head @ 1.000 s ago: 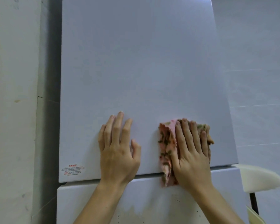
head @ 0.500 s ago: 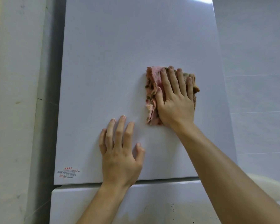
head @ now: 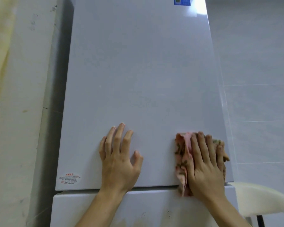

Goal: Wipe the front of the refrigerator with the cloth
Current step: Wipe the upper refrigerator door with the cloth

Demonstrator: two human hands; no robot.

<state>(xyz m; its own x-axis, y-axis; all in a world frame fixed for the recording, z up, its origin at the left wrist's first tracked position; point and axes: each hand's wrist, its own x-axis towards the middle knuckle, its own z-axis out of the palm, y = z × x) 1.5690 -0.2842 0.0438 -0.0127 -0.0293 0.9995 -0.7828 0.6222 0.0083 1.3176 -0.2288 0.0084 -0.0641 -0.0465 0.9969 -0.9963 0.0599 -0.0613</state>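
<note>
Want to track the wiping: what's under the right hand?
The right hand presses the cloth flat against the refrigerator door. The door surface beneath the cloth is hidden.

Cream stool seat just right of the right hand — grey tiled wall above; scuffed plaster wall beyond the left hand.

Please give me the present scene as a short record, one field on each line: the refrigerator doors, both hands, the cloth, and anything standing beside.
upper door: pale, glossy; red-printed label lower left, blue sticker at top
lower door: brownish stains near the frame's bottom
left hand: flat on upper door, fingers spread, holding nothing
cloth: pink, patterned; upper door's lower right corner, lower end crossing the seam
right hand: fingers straight, pressing the cloth on the door
white seat: right of the lower door
</note>
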